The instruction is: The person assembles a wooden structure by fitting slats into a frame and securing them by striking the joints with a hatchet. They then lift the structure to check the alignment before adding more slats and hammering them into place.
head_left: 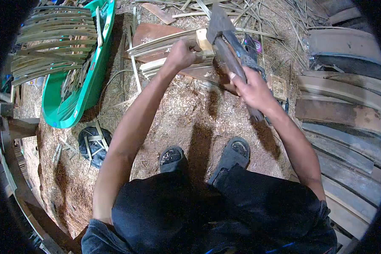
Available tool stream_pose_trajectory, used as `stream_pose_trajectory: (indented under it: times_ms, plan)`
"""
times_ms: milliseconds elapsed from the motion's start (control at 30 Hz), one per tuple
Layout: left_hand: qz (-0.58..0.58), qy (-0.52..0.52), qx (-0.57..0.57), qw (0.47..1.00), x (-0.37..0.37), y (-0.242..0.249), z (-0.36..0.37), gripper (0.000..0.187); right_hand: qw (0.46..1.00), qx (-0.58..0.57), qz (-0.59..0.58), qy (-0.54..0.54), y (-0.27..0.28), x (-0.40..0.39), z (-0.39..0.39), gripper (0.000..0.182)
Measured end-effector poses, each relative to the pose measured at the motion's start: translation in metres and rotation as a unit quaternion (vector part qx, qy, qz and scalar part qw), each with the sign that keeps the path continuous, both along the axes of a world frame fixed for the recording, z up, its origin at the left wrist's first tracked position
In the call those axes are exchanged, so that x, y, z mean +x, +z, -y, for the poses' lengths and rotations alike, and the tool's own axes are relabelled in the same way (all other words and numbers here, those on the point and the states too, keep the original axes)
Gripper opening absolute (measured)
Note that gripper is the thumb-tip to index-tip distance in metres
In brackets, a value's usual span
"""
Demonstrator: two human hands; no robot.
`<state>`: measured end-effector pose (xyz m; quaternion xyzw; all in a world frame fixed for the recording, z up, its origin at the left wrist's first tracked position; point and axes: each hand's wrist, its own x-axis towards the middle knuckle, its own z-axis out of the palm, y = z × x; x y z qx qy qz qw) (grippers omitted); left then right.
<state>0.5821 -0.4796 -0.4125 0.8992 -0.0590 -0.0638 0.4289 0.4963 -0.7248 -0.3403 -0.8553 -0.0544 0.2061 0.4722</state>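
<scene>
Two hands are working at a bamboo piece (173,53) lying on the chip-strewn ground ahead of the feet. Left hand (181,54) is curling its fingers tight around the bamboo's end. Right hand (252,89) is wrapping its fingers shut on the hatchet (224,40) handle, blade resting at the bamboo's end. Green tub (82,91) of strips is sitting far left; planks (343,110) are lying right.

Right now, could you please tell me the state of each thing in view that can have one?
Left hand: closed on the bamboo strips, holding them on the block.
Right hand: closed on the cleaver's handle.
Cleaver: blade raised, tilted over the strips.
Green tub: lying tipped, bamboo slats inside.
Sandals: worn, flat on the shavings.
</scene>
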Motion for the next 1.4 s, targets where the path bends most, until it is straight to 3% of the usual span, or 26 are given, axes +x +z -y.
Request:
stream_pose_trajectory:
  times_ms: [200,300,467,600,700,800,1000,1100,1300,1400]
  plan:
    - [0.007,0.002,-0.013,1.0,0.001,-0.003,-0.001,0.032,0.994,-0.081,0.068,0.023,-0.017,-0.003,-0.001,0.034]
    - [0.013,0.001,-0.023,1.0,0.004,-0.009,-0.001,0.031,1.0,-0.022,-0.019,0.007,-0.011,-0.001,-0.001,0.034]
    - [-0.005,-0.003,-0.029,1.0,0.004,-0.009,-0.002,0.033,0.996,-0.043,0.072,0.007,0.0,0.003,-0.002,0.036]
    - [0.017,-0.002,0.005,1.0,0.0,-0.001,0.0,0.033,0.993,-0.118,0.026,0.017,-0.007,-0.007,-0.006,0.038]
    - [0.046,0.002,0.01,0.999,-0.003,0.001,0.002,0.033,0.996,-0.087,0.001,0.005,-0.003,-0.006,-0.006,0.037]
    - [-0.002,-0.006,0.001,1.0,-0.003,0.006,0.001,0.033,0.996,-0.062,0.059,0.01,0.001,-0.001,-0.005,0.037]
    - [0.034,0.006,0.003,0.999,-0.002,0.0,0.0,0.032,0.992,-0.074,0.097,0.024,-0.011,-0.008,-0.005,0.034]
    - [0.011,0.0,-0.013,1.0,-0.002,0.0,0.0,0.032,0.997,-0.072,-0.018,0.004,0.004,-0.003,-0.004,0.035]
    - [-0.012,0.009,-0.037,0.999,-0.001,-0.002,0.0,0.032,0.996,-0.033,0.082,0.016,-0.008,-0.003,-0.001,0.036]
    - [0.047,0.003,0.002,0.999,-0.002,0.0,0.001,0.03,0.991,-0.083,0.102,0.006,-0.025,-0.007,-0.001,0.035]
